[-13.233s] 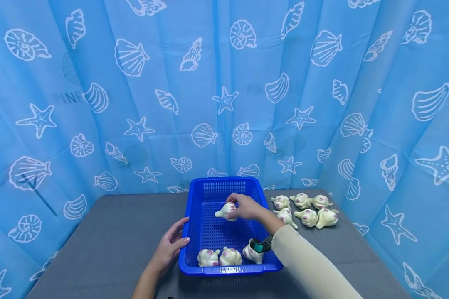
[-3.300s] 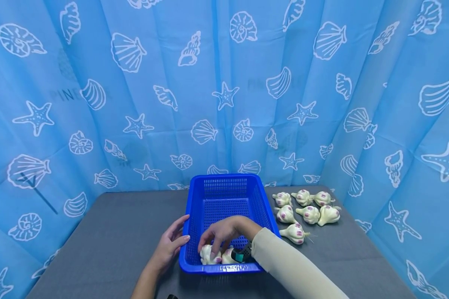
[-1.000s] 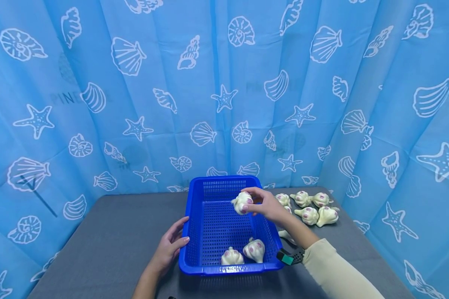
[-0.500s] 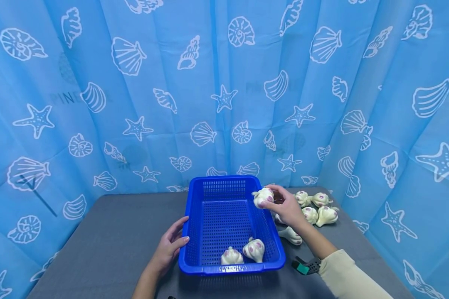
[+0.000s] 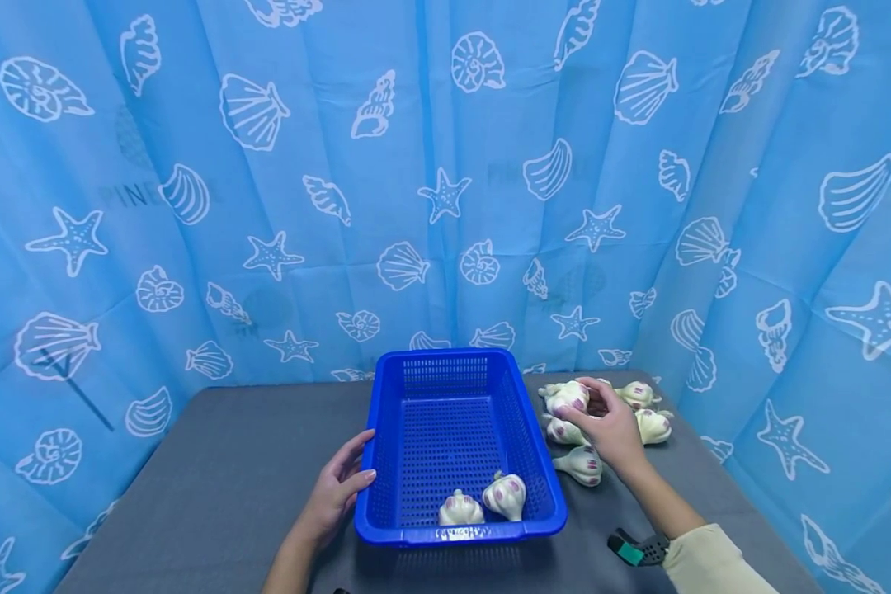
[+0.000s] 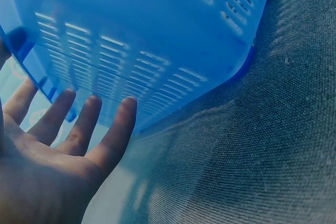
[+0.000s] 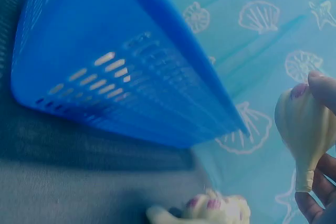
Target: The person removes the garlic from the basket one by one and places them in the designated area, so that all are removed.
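My right hand [image 5: 615, 431] holds a white, purple-marked garlic bulb [image 5: 568, 398] above the group to the right of the basket. In the right wrist view, the thumb and fingertips grip this garlic bulb [image 7: 300, 124], its stem pointing down. My left hand [image 5: 332, 495] holds the left side of the blue plastic basket [image 5: 381, 470], thumb at the rim. The left wrist view has its fingers [image 6: 118, 129] under the rim, against the slotted outer wall. Two garlic bulbs lie inside at the near end, one [image 5: 460, 509] in the middle, another [image 5: 505, 497] farther right.
Several garlic bulbs lie on the grey table [image 5: 267, 462] right of the basket, including a near one [image 5: 581, 467] and a far one [image 5: 637, 394]. My right hand partly hides the group. A blue shell-print curtain [image 5: 445, 247] hangs behind the table.
Since about a second ago, my right hand has carried the garlic bulb from over the basket rightward, past the rim, to the group outside. The left hand and basket stay put.
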`<state>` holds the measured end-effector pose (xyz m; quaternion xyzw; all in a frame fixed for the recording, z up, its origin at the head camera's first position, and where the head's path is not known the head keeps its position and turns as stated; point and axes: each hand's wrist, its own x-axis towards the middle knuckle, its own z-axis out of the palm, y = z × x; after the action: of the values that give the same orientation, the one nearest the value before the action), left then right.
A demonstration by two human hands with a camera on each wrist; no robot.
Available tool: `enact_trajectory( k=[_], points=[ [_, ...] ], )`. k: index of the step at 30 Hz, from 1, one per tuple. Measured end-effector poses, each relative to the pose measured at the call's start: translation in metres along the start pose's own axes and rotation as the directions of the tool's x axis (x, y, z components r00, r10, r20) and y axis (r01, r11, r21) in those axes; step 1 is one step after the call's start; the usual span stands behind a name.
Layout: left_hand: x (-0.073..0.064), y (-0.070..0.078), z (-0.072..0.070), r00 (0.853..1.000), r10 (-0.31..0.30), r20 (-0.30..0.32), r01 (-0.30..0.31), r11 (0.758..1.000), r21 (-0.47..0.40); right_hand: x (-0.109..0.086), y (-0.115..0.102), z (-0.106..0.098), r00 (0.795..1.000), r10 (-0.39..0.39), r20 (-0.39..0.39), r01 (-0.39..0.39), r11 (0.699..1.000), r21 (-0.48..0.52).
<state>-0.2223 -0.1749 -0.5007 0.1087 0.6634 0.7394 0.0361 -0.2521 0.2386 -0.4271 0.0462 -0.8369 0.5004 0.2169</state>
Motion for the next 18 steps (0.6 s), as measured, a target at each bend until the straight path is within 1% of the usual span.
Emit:
enact_trajectory(
  k=[4, 10, 14, 18],
  points=[
    [0.0, 0.0, 0.0, 1.0, 0.003, 0.005, -0.003, 1.0, -0.004, -0.005, 0.01, -0.01, 0.998, 0.02, -0.051, -0.022, 0.999, -0.04],
    [-0.001, 0.0, 0.0, 1.0, 0.003, 0.008, -0.003, 1.0, -0.007, -0.013, 0.027, -0.021, 0.992, 0.056, -0.112, -0.064, 0.996, -0.064],
    [-0.001, 0.0, 0.0, 1.0, -0.001, 0.004, 0.001, 1.0, 0.0, -0.019, 0.037, -0.028, 0.986, 0.089, -0.143, -0.104, 0.989, -0.101],
    [0.0, 0.0, 0.0, 1.0, -0.005, 0.002, 0.005, 1.0, -0.001, -0.025, 0.048, -0.033, 0.98, 0.118, -0.158, -0.14, 0.981, -0.131]
  ],
)
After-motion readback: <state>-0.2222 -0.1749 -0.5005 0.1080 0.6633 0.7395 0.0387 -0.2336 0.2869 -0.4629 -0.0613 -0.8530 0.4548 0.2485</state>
